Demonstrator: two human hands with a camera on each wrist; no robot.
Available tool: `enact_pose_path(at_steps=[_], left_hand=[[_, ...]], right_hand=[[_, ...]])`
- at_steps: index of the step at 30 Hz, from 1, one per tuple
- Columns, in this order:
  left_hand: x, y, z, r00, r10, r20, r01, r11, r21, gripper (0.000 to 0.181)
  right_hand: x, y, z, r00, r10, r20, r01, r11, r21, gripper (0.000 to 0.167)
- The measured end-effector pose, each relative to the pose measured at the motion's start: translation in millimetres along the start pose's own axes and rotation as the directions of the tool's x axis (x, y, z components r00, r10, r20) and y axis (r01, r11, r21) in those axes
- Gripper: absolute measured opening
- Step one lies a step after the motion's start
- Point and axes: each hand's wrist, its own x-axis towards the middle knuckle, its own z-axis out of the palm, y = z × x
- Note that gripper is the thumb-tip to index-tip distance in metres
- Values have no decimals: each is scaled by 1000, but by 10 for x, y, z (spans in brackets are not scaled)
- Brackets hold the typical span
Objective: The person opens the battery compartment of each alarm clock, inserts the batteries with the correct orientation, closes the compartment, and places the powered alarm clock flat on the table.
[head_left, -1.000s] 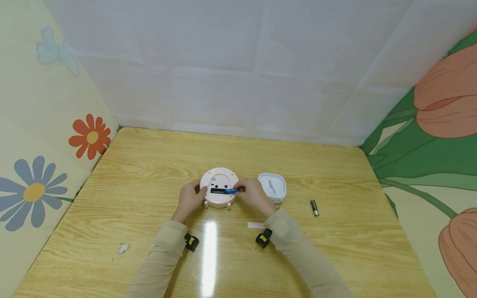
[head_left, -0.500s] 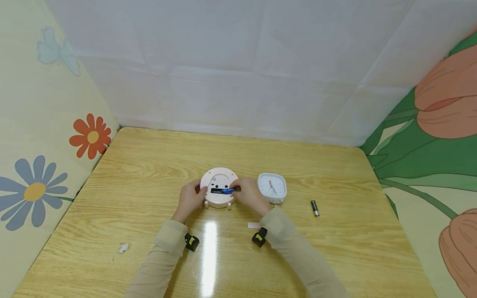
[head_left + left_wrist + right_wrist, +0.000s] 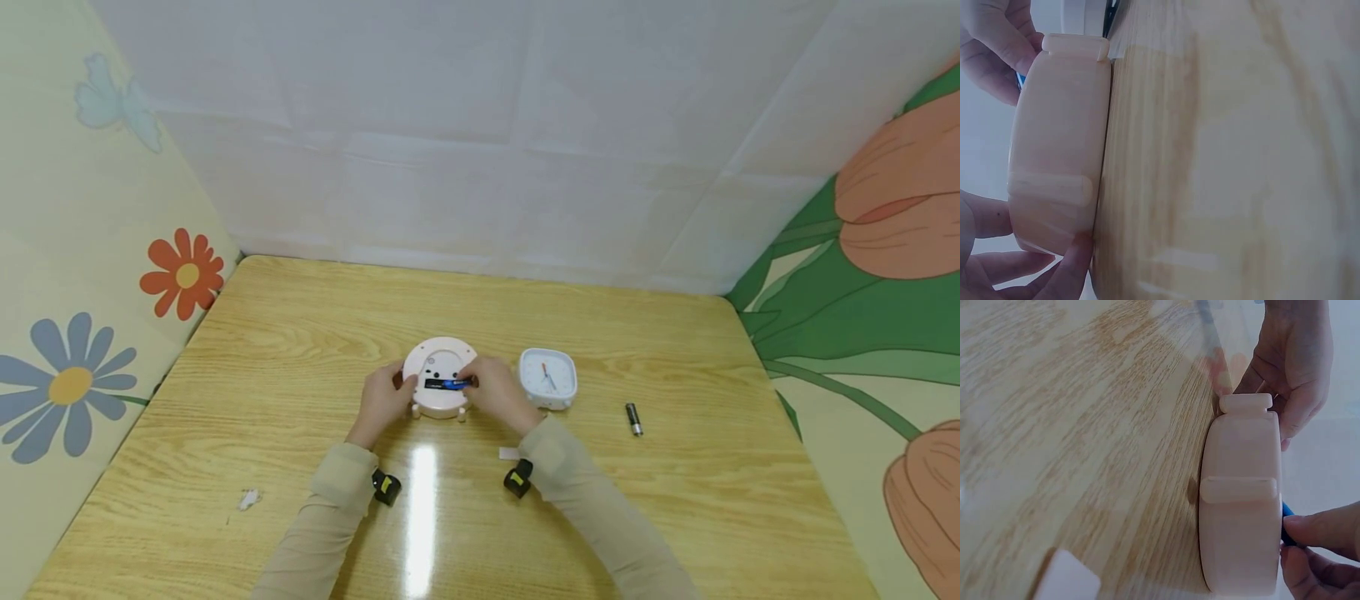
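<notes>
A pale pink round alarm clock [image 3: 442, 365] lies face down on the table, its battery slot uncovered on the back. At the clock's left rim my left hand [image 3: 380, 407] grips it between thumb and fingers; the left wrist view shows those fingers [image 3: 1072, 265] around the side. My right hand [image 3: 498, 393] pinches a blue-and-black battery [image 3: 454, 384] at the slot's right end. The right wrist view shows the battery's blue side [image 3: 1287, 520] between thumb and finger against the clock's back. How deep it sits is hidden by the fingers.
To the right stands a white squarish alarm clock [image 3: 547, 379], face up. Farther right lies a black battery [image 3: 633, 419]. A small pale strip [image 3: 508, 453], perhaps the battery cover, lies near my right wrist. A white scrap [image 3: 249, 499] is at the left front.
My right hand has moved slightly left over the pink clock, bringing the blue battery lower and farther along the slot. My left hand and the clock have stayed put.
</notes>
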Motion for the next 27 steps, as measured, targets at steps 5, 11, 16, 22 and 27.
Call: enact_pose_path(at_steps=[5,11,16,22,27], left_hand=[[-1,6,4,1000,-7,7,8,1000,-7,37],[10,-12,15,1000,-12,10,12,1000,-17,38],[12,-20,12,1000,-12,12,12,1000,-22,37],[3,-15,10,1000,-14,15,15,1000,-18,36],[10,-25,14,1000,-21,19,22,1000,-23,36]], right_hand=[[1,-9,14,1000,-15,8,15,1000,-7,22],[4,-24,15,1000,-13,18,13,1000,-8,24],[14,-34,16,1000,-16,15,16,1000,5,22],[24,-44,13,1000,5,6,-5,999,37,17],[34,-55,16,1000,10,9,-11,999,37,15]])
